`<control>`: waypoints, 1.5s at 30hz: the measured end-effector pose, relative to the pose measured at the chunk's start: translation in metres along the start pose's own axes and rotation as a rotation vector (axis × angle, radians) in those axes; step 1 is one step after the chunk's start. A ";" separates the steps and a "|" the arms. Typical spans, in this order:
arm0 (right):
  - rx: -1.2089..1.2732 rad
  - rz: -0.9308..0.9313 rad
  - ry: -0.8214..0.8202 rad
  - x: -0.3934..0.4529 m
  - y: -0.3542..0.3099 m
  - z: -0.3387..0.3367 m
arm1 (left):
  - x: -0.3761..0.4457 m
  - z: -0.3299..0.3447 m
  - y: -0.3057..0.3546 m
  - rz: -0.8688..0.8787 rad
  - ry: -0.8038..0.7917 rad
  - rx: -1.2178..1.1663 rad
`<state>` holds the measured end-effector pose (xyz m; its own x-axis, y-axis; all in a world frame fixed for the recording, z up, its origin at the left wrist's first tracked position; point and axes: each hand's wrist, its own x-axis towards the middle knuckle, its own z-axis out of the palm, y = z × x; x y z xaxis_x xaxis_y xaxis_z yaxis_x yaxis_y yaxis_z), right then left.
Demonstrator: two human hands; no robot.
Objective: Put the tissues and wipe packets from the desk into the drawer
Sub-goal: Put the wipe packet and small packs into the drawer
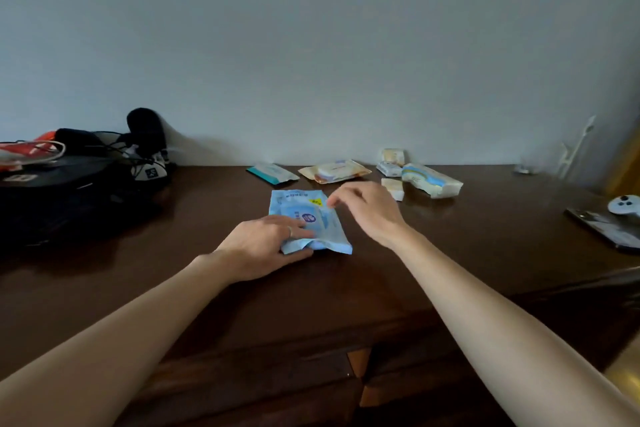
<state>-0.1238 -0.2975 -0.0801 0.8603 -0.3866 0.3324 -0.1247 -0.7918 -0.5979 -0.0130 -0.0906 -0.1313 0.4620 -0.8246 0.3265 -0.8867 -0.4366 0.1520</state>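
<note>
A light blue wipe packet [304, 215] lies on the dark wooden desk [450, 246]. My left hand [263, 246] grips its near left end, thumb under and fingers on top. My right hand [367, 208] hovers at its far right corner, fingers bent and apart, just touching the edge. Farther back lie a teal-edged packet [272, 173], a beige wipe packet [334, 170], a blue-and-white tissue pack [433, 180] and three small tissue packs [393, 156] [388, 168] [394, 188]. The drawer fronts [277, 374] below the desk edge look closed.
A black bag with cables, a dark fuzzy object and a red-white item [69, 180] fills the left of the desk. A phone [606, 227] and a white controller [625, 204] lie at the right. A white rack [575, 149] leans against the wall.
</note>
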 end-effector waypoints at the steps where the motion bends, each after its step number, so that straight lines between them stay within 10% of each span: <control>1: -0.010 0.075 0.075 0.015 0.012 -0.004 | 0.001 0.002 -0.001 -0.034 -0.014 -0.013; 10: -0.483 0.525 0.118 0.091 0.102 0.017 | 0.045 0.024 0.000 -0.049 0.006 0.054; 22: -0.442 0.136 -0.031 0.007 0.055 0.022 | 0.034 0.009 0.019 -0.218 -0.223 -0.068; 26: -0.216 0.114 0.042 -0.067 0.022 0.021 | -0.026 -0.009 0.058 -0.209 -0.193 -0.137; 33: 0.500 0.012 0.448 -0.214 -0.046 0.031 | -0.179 -0.033 0.127 -0.145 0.378 -0.498; 38: 0.828 -0.003 0.386 -0.327 -0.051 0.087 | -0.293 -0.003 0.159 -0.086 0.254 -0.502; 45: 1.451 0.818 -0.090 -0.411 0.010 0.154 | -0.395 0.064 0.163 -0.415 0.050 -0.833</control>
<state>-0.4026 -0.0741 -0.3352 0.8339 -0.3821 -0.3983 -0.0388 0.6792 -0.7330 -0.3389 0.1410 -0.2948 0.7603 -0.6357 0.1332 -0.3864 -0.2778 0.8795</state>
